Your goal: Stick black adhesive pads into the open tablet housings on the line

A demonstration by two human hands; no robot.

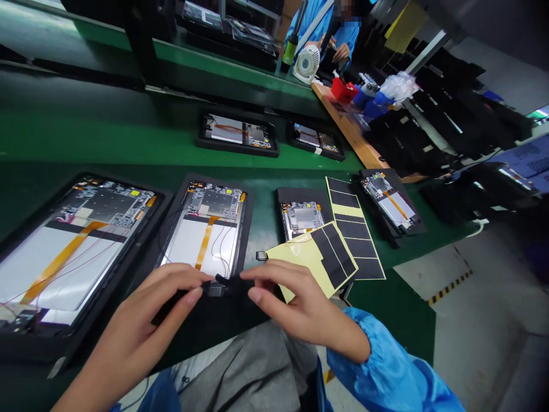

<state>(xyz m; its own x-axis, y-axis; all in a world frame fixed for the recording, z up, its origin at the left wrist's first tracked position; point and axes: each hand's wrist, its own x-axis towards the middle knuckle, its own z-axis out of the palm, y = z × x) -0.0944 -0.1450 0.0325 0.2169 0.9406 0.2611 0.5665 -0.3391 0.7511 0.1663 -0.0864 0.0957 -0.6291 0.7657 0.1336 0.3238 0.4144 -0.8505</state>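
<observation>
An opened tablet [210,229] lies in a black tray in front of me, its circuit board, white battery and orange ribbon cable exposed. At its near end is a small black strip [223,280], dark against the frame, so its outline is hard to make out. My left hand [156,303] pinches at the strip's left end, thumb and index finger close together. From the other side, my right hand [295,297] has its index fingertip at the right end, the thumb bent just below. Under the right hand lies a yellow backing sheet [295,252] with black stickers.
A larger opened tablet [81,240] lies at left. Another one [302,217] is partly under the yellow sheet, beside a second sticker sheet [358,240]. More tablets lie at right [388,200] and behind [235,133]. A white fan [307,63] stands near a co-worker in blue [347,37].
</observation>
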